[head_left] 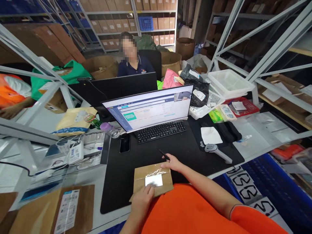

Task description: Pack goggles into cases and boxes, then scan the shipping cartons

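A brown cardboard mailer (pixel 152 182) with a clear plastic sleeve over a white label lies on the black desk mat (pixel 117 191), close to my body. My left hand (pixel 143 200) grips its lower edge. My right hand (pixel 172 162) rests on its top edge, with a black pen (pixel 163 154) held in the fingers, its tip pointing up and left. A few palm-widths beyond lie a black keyboard (pixel 159 131) and a grey handheld barcode scanner (pixel 215 151).
A lit monitor (pixel 146 107) stands behind the keyboard, with a phone (pixel 124 143) to its left. A seated co-worker (pixel 134 60) sits beyond a second monitor. Labelled parcels (pixel 65 211) lie at lower left. White baskets (pixel 229 83) and metal shelving surround the desk.
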